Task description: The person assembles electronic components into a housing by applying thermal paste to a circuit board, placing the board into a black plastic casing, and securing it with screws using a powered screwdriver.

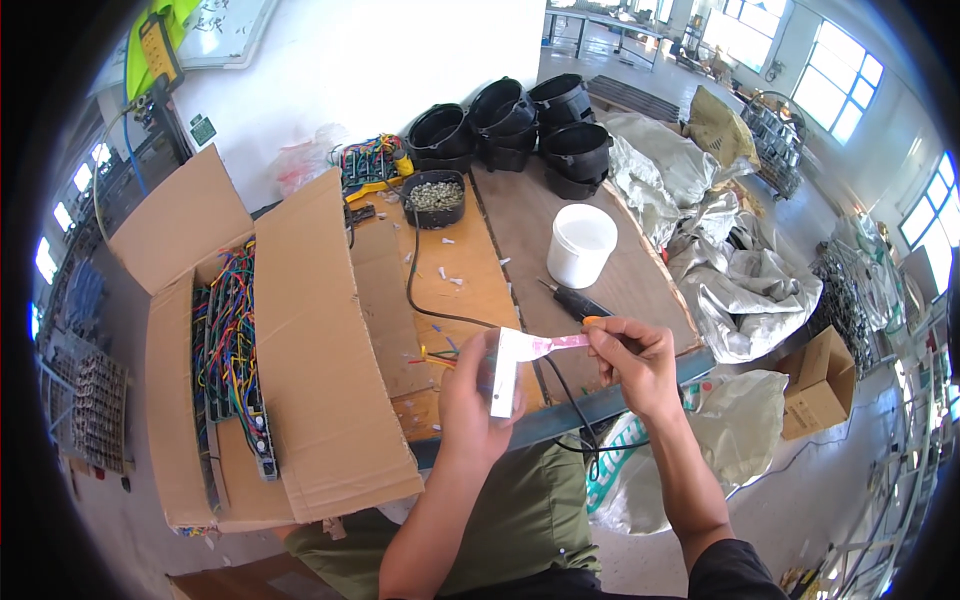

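Observation:
In front of me, my left hand (470, 405) grips a small flat piece with a bright white face (505, 380). Coloured wires (437, 356) stick out beyond that hand, on its left side. My right hand (637, 362) pinches the pink handle of a spatula-like tool (568, 342); its whitish end touches or overlaps the upper edge of the piece. Whether the white is paste or the piece's own surface, I cannot tell. Just past my right hand lies a black-handled tool with a thin metal tip (582, 305). A white plastic tub (580, 247) stands behind it.
An open cardboard box (325, 370) of wired circuit boards (232, 350) stands left. Farther back are a black container of small parts (436, 200), more boards (368, 162) and stacked black buckets (503, 115). A black cable (420, 300) crosses the table. Silvery sacks (735, 285) lie right.

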The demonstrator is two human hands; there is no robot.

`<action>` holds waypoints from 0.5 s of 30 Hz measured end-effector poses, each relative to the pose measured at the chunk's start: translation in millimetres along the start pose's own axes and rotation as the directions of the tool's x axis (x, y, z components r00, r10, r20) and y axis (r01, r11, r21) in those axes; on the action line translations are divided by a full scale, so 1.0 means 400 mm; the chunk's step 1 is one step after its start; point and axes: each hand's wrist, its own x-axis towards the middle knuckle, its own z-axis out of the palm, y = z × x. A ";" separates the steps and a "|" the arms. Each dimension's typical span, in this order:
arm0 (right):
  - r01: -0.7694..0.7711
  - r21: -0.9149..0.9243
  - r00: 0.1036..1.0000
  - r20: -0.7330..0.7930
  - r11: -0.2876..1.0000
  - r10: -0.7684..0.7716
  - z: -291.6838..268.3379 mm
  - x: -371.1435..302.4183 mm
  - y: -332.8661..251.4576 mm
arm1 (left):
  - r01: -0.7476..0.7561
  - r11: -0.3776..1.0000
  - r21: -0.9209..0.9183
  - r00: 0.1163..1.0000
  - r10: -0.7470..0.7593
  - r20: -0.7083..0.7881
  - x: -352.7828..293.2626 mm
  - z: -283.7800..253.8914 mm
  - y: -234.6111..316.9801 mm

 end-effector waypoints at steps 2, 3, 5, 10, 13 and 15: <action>0.032 -0.019 0.999 0.016 0.999 -0.032 0.001 -0.004 0.011 | -0.012 1.000 -0.003 1.000 0.012 0.009 -0.001 -0.006 -0.001; 0.048 -0.023 0.998 0.030 0.999 -0.047 0.005 -0.008 0.019 | -0.022 1.000 -0.012 1.000 0.022 0.016 0.001 -0.018 0.000; 0.019 -0.026 0.996 0.086 0.999 -0.017 0.012 -0.037 0.022 | -0.034 0.999 -0.024 0.999 0.033 -0.025 0.003 -0.025 0.005; 0.042 -0.036 0.987 0.154 0.998 -0.036 0.018 -0.060 0.019 | -0.025 1.000 -0.013 0.991 0.023 -0.135 0.002 -0.016 0.007; 0.104 -0.069 0.993 0.060 0.992 -0.100 0.005 -0.014 0.031 | -0.001 1.000 0.005 0.999 0.002 -0.037 -0.003 -0.020 0.005; 0.120 -0.053 0.991 0.059 0.991 -0.117 -0.002 -0.010 0.023 | 0.001 1.000 0.011 1.000 -0.001 -0.009 -0.005 -0.021 0.008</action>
